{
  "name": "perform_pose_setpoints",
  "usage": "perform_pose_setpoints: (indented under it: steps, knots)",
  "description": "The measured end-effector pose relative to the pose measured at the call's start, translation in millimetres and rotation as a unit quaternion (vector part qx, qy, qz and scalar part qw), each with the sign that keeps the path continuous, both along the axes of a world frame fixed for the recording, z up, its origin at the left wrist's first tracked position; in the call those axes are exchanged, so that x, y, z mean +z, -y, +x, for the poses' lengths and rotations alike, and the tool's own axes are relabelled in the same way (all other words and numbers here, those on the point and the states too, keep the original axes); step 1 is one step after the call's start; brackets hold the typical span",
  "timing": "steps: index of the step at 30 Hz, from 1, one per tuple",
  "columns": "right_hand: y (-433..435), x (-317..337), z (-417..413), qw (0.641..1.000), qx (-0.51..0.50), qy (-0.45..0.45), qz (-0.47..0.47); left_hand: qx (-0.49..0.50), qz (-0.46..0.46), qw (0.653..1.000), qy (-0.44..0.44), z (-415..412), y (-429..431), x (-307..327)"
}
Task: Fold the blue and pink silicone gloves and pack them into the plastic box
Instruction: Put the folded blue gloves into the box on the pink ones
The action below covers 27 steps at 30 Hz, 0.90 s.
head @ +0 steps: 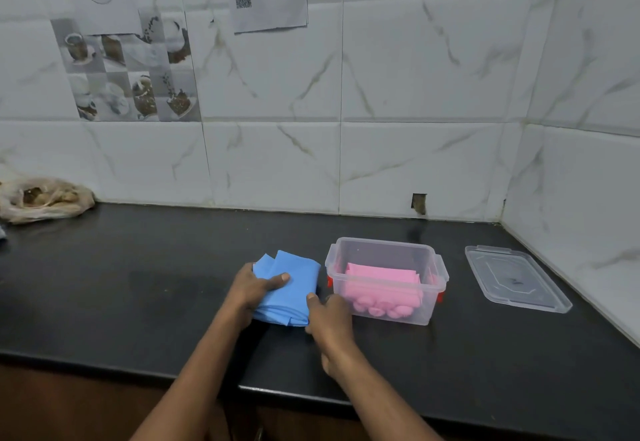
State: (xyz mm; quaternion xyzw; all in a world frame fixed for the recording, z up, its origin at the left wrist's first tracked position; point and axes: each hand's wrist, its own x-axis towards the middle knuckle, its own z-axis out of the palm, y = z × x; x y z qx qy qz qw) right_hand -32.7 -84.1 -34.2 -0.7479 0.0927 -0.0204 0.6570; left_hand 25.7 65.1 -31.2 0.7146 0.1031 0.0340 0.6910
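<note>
1. Only the head view to go on. The pink gloves (381,284) are already folded and sitting inside the plastic box (386,243), so by our reckoning we're about halfway. The lid (516,278) lies off to the right on the tabletop (138,284), well apart from the box.
2. The blue gloves (294,284) are a folded bundle flat on the tabletop, just left of the box.
3. The left hand (251,288) grips the bundle's left side, thumb laid over the top layer. The right hand (329,316) is at the near right corner with its thumb on the edge. Its fingers are hidden, so we can't tell if it's really pinching or just touching.
4. For this step we'd keep that left thumb pressing down. Silicone probably wants to spring open, and the far corners already look a bit splayed.
5. We'd get both hands clamped on opposite sides before lifting, so the layers don't slide apart.
6. The pink pair fills much of the box floor, so we'd guess the blue goes on top or squeezed in along the back wall. Lower it flat and press before letting go.
7. The plastic bag (45,198) far left is out of the way, no worries there.
</note>
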Motion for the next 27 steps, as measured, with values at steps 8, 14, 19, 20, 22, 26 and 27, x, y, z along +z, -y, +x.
perform_pose_setpoints:
  steps: [8,14,19,20,22,26,27]
  knots:
    - [-21.6,8.9,-6.3,0.987,0.026,0.067,0.144,0.018,-0.182,0.98,0.083,-19.2,2.4,0.8]
    - [-21.0,42.6,1.7,0.969,-0.054,0.2,0.134,0.07,-0.249,0.943,0.208,-33.5,42.9,39.6]
    - [36.4,93.7,20.6,0.958,-0.015,0.251,0.139,0.063,-0.198,0.955,0.211,-27.9,63.0,77.5]
    - [49.2,102.2,22.8,0.957,0.008,0.25,0.148,0.069,-0.17,0.966,0.182,-24.2,61.8,81.1]
    - [74.5,115.4,25.5,0.96,0.051,0.232,0.149,0.059,-0.08,0.976,0.192,-20.4,58.6,91.9]
    - [112.1,123.8,30.3,0.971,0.108,0.191,0.1,-0.095,0.046,0.946,0.307,-5.3,61.5,123.7]
    - [117.4,123.2,31.6,0.972,0.117,0.183,0.09,-0.141,0.046,0.941,0.304,-1.0,65.6,129.5]
